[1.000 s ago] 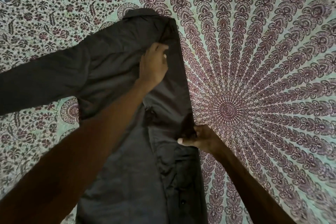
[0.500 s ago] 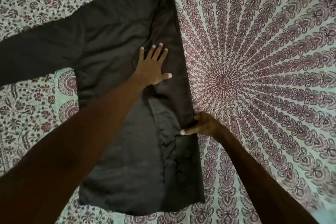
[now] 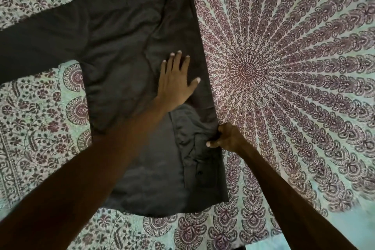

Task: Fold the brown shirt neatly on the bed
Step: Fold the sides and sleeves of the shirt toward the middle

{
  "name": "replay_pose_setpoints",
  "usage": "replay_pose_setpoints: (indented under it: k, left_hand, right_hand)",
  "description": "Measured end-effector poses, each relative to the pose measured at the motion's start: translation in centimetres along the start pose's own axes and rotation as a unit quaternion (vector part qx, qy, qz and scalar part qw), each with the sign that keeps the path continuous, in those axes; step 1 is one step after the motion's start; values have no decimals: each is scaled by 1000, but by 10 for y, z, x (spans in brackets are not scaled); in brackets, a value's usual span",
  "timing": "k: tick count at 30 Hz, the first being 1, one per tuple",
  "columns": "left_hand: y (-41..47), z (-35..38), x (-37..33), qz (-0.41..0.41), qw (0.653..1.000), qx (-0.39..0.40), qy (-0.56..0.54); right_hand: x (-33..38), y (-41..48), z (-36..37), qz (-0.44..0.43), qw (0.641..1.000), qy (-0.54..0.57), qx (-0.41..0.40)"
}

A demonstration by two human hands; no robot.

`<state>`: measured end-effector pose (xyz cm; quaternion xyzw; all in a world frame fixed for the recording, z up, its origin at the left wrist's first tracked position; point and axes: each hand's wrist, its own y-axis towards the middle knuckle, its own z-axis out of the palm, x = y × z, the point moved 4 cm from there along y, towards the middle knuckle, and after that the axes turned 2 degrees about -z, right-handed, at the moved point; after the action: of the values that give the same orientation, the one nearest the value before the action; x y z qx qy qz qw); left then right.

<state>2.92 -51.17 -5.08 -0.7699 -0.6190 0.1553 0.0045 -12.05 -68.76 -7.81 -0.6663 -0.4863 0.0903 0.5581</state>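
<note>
1. Mandala-print bed fills the view, and the shirt lies flat on its left half.
2. On the left hand the fingers are straight and spread. The palm faces down and presses the cloth at mid-body, just inside the folded right strip.
3. On the right hand the fingers are curled, with the thumb set against them. They pinch the shirt's right edge, lower down and nearer the person than the left hand.
4. Outward from that pinch, the right side is turned in as a narrow strip, with its sleeve laid down along it. The cuff and its button sit near the hem.
5. The shirt's long axis runs from the hem, nearest the person, up to the neck end, which is cut off by the top of the view. The neck end points away from the person and leans a little left.
6. The other sleeve is not yet folded. It runs out leftward, across that axis, well apart from both hands.
7. That sleeve lies left of the spread fingers, so the left hand is nearer to it. The right hand would have to cross the whole body of the shirt to reach it.
8. The coming move is probably to bring that left side over to match the strip. Its fold line should run parallel to the long axis.
</note>
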Motion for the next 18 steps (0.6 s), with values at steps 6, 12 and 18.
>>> replay_pose_setpoints:
  k: [6,12,18]
  left_hand:
    - [-18,34,13,28,998,49,38]
    - [-18,32,15,31,997,50,42]
    - [-29,38,23,48,996,40,60]
  right_hand:
    - [1,-1,6,31,999,-39,13]
    - [-1,-18,7,73,994,-70,-28]
    - [6,-39,11,82,977,-160,-117]
